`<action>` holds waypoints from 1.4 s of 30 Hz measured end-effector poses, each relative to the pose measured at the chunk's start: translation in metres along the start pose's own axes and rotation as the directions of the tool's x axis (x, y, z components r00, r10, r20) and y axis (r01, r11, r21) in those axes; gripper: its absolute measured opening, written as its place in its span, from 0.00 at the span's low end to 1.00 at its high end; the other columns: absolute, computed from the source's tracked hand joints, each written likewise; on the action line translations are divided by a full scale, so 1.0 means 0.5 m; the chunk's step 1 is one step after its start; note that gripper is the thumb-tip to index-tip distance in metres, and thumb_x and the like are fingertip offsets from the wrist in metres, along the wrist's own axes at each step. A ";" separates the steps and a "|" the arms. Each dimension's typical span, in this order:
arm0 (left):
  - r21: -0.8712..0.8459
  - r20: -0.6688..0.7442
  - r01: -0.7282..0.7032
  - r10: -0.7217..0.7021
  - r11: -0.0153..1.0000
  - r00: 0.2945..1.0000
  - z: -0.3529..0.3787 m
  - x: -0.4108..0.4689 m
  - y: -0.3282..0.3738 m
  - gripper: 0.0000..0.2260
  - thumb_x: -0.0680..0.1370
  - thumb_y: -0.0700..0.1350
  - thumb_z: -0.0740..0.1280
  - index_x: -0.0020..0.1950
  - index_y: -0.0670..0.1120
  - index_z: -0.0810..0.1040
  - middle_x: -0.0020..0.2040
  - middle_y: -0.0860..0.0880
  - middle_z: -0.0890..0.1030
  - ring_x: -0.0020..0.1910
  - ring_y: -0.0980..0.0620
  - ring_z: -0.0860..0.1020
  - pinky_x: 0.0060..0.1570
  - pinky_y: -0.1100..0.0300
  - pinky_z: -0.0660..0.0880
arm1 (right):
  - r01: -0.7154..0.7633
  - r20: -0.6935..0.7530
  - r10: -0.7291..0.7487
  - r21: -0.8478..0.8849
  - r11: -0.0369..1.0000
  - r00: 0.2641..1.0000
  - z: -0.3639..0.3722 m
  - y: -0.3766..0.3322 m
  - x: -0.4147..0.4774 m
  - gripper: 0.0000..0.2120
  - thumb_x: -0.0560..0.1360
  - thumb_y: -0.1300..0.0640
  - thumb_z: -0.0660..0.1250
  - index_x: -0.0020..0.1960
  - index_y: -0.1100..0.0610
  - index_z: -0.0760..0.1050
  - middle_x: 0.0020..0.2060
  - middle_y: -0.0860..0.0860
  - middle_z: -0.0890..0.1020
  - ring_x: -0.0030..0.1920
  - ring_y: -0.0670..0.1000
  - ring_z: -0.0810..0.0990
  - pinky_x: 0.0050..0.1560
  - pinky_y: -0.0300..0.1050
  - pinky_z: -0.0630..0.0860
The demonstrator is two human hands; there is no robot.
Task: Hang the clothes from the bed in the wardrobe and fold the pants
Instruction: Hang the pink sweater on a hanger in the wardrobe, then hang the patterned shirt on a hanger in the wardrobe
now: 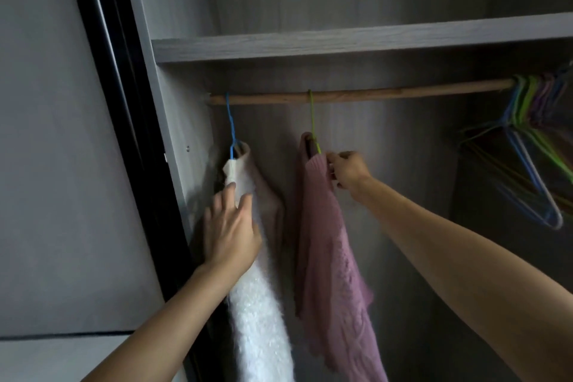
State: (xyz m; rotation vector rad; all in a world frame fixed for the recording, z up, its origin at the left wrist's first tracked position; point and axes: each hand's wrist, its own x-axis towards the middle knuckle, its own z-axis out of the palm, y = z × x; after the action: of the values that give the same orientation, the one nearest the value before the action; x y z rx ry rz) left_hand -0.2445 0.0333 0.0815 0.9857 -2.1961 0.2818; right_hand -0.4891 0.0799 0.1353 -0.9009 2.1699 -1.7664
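Observation:
A wooden rail (403,91) runs across the wardrobe. At its left end a fluffy white garment (257,319) hangs on a blue hanger (231,124). My left hand (231,232) lies against its upper side with fingers nearly straight. To the right a pink knitted sweater (328,273) hangs on a green hanger (312,121). My right hand (345,169) pinches the sweater's shoulder just below the hook.
Several empty coloured hangers (527,139) bunch at the rail's right end. A grey shelf (341,42) sits just above the rail. The wardrobe's left wall and a dark sliding-door frame (124,102) stand close beside the white garment.

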 end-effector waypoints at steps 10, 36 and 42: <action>-0.361 -0.023 -0.140 0.142 0.922 0.990 -0.064 -0.068 0.301 0.09 0.75 0.43 0.65 0.54 0.47 0.79 0.48 0.49 0.82 0.47 0.42 0.79 0.41 0.52 0.75 | 0.095 -0.003 -0.122 -0.608 0.788 0.992 -0.328 0.096 -0.207 0.11 0.75 0.48 0.64 0.51 0.50 0.82 0.47 0.52 0.83 0.49 0.57 0.81 0.42 0.43 0.70; -0.775 0.205 -0.498 0.901 0.388 0.383 -0.006 -0.677 1.527 0.10 0.77 0.49 0.61 0.53 0.50 0.79 0.51 0.48 0.83 0.53 0.46 0.79 0.45 0.56 0.73 | -0.721 -0.678 0.254 -0.611 0.327 0.690 -1.491 0.635 -0.916 0.12 0.76 0.49 0.63 0.55 0.51 0.79 0.53 0.53 0.82 0.53 0.59 0.80 0.47 0.48 0.72; -0.837 0.214 -0.483 0.967 0.255 0.140 0.033 -0.771 1.809 0.09 0.76 0.51 0.62 0.51 0.51 0.79 0.49 0.49 0.82 0.51 0.47 0.79 0.46 0.55 0.76 | -0.895 -0.784 0.432 -0.395 0.207 0.446 -1.681 0.758 -1.055 0.11 0.76 0.46 0.64 0.53 0.49 0.79 0.52 0.51 0.83 0.52 0.55 0.80 0.48 0.46 0.73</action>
State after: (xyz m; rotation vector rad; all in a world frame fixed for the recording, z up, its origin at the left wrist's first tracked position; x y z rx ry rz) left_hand -0.7280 0.8663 -0.1171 -0.8008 -3.0608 -0.4840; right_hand -0.6255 1.1038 -0.1123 0.7018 2.9898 -0.4701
